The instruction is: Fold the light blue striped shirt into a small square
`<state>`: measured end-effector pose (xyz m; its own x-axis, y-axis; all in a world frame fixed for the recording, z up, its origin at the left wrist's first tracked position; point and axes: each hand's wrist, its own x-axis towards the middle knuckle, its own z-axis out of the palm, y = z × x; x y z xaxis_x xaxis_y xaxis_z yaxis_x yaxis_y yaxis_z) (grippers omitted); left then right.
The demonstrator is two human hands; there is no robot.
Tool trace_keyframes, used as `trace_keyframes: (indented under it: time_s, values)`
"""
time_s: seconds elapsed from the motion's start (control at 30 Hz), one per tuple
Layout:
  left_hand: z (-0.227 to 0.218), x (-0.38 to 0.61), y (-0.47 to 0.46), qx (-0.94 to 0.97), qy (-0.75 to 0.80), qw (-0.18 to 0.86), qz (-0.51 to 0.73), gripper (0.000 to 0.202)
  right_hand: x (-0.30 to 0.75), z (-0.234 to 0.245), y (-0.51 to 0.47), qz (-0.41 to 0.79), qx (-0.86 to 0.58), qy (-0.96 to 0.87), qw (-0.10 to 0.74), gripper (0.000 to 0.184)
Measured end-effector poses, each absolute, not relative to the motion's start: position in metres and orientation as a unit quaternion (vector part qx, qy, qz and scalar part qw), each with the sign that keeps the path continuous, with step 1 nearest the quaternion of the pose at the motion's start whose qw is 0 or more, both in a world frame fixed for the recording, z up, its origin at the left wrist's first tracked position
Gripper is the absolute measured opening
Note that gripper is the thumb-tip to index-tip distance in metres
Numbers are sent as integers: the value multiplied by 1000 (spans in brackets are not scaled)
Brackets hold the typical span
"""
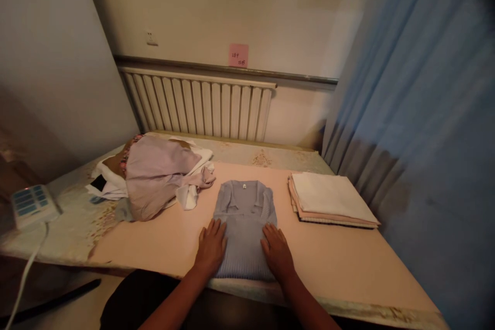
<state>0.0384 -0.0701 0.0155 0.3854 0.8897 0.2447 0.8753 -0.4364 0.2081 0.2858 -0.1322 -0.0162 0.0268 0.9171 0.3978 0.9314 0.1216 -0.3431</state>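
Observation:
A folded blue-grey knit top (244, 216) with a collar lies on the pink table cover (166, 242) near the front edge. My left hand (211, 248) rests flat on its left side, fingers stretched out. My right hand (276, 251) lies flat on its right side, fingers also spread. Neither hand grips anything.
A loose heap of clothes (154, 178), mauve and white, sits at the left. A neat stack of folded cloths (330, 199) lies at the right. A white device with blue buttons (33, 203) and cord is at far left. Radiator (197, 105) behind; blue curtain (417, 129) at right.

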Motion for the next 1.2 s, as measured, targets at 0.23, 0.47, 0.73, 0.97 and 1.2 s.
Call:
trace_keyframes:
  time_s: [0.23, 0.47, 0.73, 0.97, 1.2]
  values:
    - [25, 107, -91, 884, 428, 7, 188, 47, 289, -21, -132, -35, -653, -701, 284, 42]
    - [-1, 109, -94, 885, 435, 19, 163, 44, 290, -25, -132, -35, -641, -702, 308, 40]
    - [3, 108, -95, 885, 433, 29, 167, 45, 284, -2, -131, 6, -644, -639, 421, 41]
    - [1, 107, -93, 905, 409, 22, 112, 55, 205, 15, -129, 75, -566, -697, 434, 44]
    - [-4, 103, -91, 908, 399, 28, 123, 60, 204, -9, -131, 105, -575, -685, 435, 47]
